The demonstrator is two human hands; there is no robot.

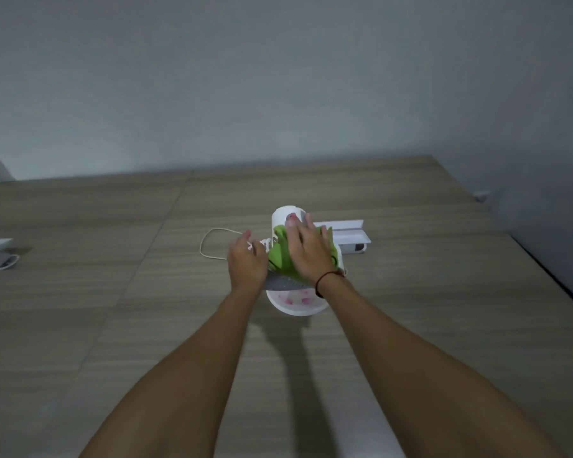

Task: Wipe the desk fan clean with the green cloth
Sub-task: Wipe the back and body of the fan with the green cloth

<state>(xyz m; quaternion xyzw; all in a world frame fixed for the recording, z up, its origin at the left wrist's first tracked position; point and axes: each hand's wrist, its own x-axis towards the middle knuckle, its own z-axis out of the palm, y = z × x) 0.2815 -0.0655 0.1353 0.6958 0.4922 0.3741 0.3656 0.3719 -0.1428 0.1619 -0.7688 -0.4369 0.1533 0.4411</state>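
Centrally, the white desk fan (297, 302) stands on the wooden desk (113, 292), its round base toward 6 o'clock and its white housing toward 12 o'clock. The green cloth (280, 256) is draped over the fan's upper surface, above the grey grille. The right hand (308, 251) lies flat on the cloth with fingers extended and spread, pressing it against the fan; the fingertips reach the housing at 12 o'clock. A dark red cord (326, 279) circles the right wrist. The left hand (247, 264) sits at the fan's 9 o'clock side, fingers curled against its edge; whether they actually grasp it cannot be told. A white cable (209, 241) loops on the desk at 10 o'clock of the fan. A white box (349, 234) lies at 2 o'clock, just behind the fan. A grey wall (278, 77) rises behind.
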